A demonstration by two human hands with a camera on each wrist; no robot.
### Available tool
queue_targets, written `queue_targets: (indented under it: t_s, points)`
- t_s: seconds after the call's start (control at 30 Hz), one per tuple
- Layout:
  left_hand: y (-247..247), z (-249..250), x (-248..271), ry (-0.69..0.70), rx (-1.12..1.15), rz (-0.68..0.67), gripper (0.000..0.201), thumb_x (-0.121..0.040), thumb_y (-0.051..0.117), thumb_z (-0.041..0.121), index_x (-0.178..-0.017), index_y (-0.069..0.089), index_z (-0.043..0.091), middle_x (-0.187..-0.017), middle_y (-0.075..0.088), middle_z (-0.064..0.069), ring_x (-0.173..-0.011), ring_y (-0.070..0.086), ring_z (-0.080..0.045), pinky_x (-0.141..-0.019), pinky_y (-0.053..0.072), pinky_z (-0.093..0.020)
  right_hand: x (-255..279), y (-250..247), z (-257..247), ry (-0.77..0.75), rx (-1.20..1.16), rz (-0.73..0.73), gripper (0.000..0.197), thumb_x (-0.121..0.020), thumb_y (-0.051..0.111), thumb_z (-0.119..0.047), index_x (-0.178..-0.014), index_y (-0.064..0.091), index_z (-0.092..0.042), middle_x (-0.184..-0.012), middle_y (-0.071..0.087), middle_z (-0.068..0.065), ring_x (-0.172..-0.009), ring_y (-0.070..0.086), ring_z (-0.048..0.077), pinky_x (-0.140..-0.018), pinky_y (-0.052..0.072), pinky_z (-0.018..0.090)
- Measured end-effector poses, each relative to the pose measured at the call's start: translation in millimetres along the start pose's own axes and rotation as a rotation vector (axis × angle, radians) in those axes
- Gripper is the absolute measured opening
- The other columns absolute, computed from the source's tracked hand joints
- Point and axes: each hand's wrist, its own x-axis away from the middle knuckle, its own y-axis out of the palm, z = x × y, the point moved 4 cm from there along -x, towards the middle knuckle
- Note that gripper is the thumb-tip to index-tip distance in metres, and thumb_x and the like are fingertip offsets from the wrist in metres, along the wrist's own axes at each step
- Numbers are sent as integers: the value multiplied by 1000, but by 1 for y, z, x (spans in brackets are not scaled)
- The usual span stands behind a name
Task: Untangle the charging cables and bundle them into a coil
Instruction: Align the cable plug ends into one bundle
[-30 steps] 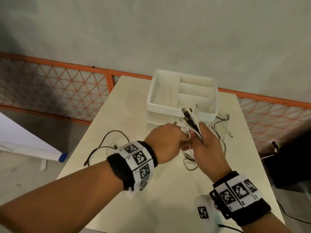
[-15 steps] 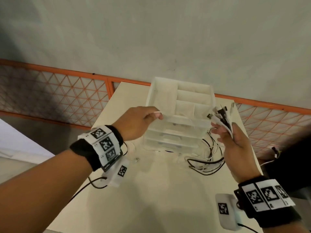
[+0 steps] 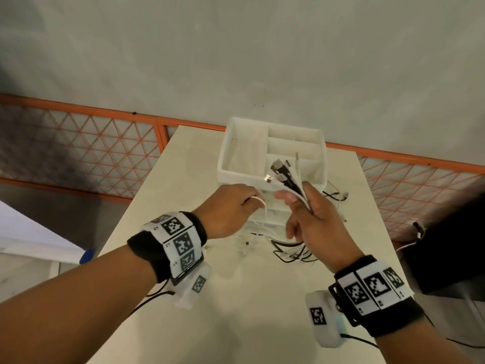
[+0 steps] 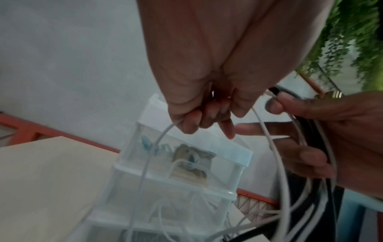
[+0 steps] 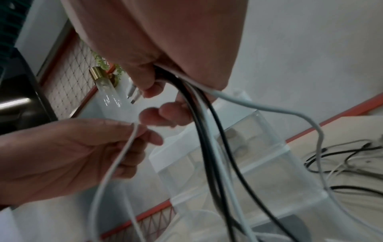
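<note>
Since half a second ago both hands are back together in front of the organizer box (image 3: 271, 156); they were spread wide apart then.

Largest first: table (image 3: 236, 311) carries the box at its far end, loose tangle of black and white cables (image 3: 291, 249) lying just right of the box base, more strands trailing behind it.

My right hand (image 3: 313, 219) grips the gathered cable bundle (image 3: 288, 179), plug ends fanned upward above the fist, tails hanging down to the tabletop pile. My left hand (image 3: 231, 208) pinches a single white cable (image 3: 263, 208) between thumb and fingertips; left wrist view shows it looping down from the pinch and across toward the right hand.

Step in hand, as I read it: collecting cables one by one into the right fist, untangling not finished. Coil not started.

Next move probably needs the left hand to feed this white strand into the right grip, ends aligned, without dragging the table tangle tighter. Slack below looks knotted; pull slow.
</note>
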Motion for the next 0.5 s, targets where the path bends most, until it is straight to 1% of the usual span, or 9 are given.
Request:
queue_targets:
  t_s: [0.07,0.13,0.17,0.23,0.27,0.3,0.37,0.43,0.5]
  points:
    - [3,9,-4,44,40,44,24,-99,47,16,-92,68,6,-85,68,-2,-77,59,-19,-66,44,-18,-1,14,-5,-10,-31,-82,19,-105,46,-31,-113,61,-23,-81,69,4,-48,55,15,-46,45,25]
    - [3,14,-6,66,49,68,24,-98,47,13,-80,62,9,-72,64,0,-63,54,-9,-58,40,-15,-2,21,-3,7,-62,-99,19,-105,45,-31,-115,61,-25,-82,71,5,-46,46,16,-44,41,22]
    - [2,12,-6,50,50,78,22,-98,48,14,-80,60,11,-67,59,5,-57,50,-5,-55,38,-12,-3,21,0,12,-74,-106,19,-105,46,-31,-113,61,-25,-77,69,4,-47,42,18,-44,38,23]
    - [-1,0,-4,-12,74,79,21,-99,53,23,-87,63,9,-64,51,8,-54,43,-3,-53,35,-13,-2,17,5,-5,-90,-102,16,-105,48,-30,-102,62,-23,-63,56,-2,-51,37,19,-48,34,29]
    - [-1,-10,-2,-40,91,57,23,-98,54,28,-90,66,9,-63,48,10,-53,41,-4,-53,34,-14,-2,11,8,-20,-92,-70,17,-105,49,-28,-95,63,-26,-60,49,-6,-53,36,19,-51,33,31]
    - [-2,-19,1,-65,106,33,25,-98,55,32,-91,70,14,-60,46,11,-52,40,-4,-53,33,-16,-2,2,12,-27,-94,-6,20,-104,50,-28,-89,64,-31,-57,44,-10,-54,34,19,-53,31,34]
    - [-6,-44,8,-130,136,17,26,-99,52,36,-89,73,23,-56,45,11,-54,41,-7,-56,34,-20,-3,-23,23,-15,-72,188,21,-101,51,-31,-83,61,-35,-53,43,-14,-54,33,17,-55,30,35]
    - [-9,-69,17,-205,173,30,28,-100,49,38,-87,72,29,-60,44,2,-55,40,-14,-57,36,-27,-2,-46,34,19,23,331,24,-102,49,-30,-79,54,-29,-57,46,-13,-55,37,15,-58,33,35]
    - [-8,-82,24,-231,172,13,30,-102,45,36,-86,70,32,-60,43,-4,-49,34,-11,-52,33,-25,0,-54,45,86,155,336,23,-103,49,-26,-80,53,-24,-66,52,-7,-60,46,17,-61,37,31]
